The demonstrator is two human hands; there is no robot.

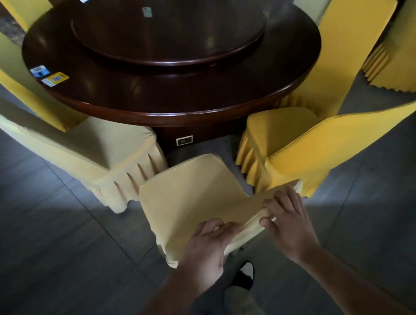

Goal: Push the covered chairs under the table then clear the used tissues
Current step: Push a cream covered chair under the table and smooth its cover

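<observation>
Dim room, soft glare on the dark table [295,65], wide-angle bending at edges, blurred corners, murky floor [42,260].

Dark round turntable [169,26] centre | blue and yellow code stickers [49,75] at left edge | grey tiled floor [40,247] | black-and-white shoes [244,272]

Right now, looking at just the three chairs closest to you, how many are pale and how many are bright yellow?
Pale cream chairs: 2, the held chair and the left chair
Bright yellow chairs: 1, the right chair
Total: 3
</observation>
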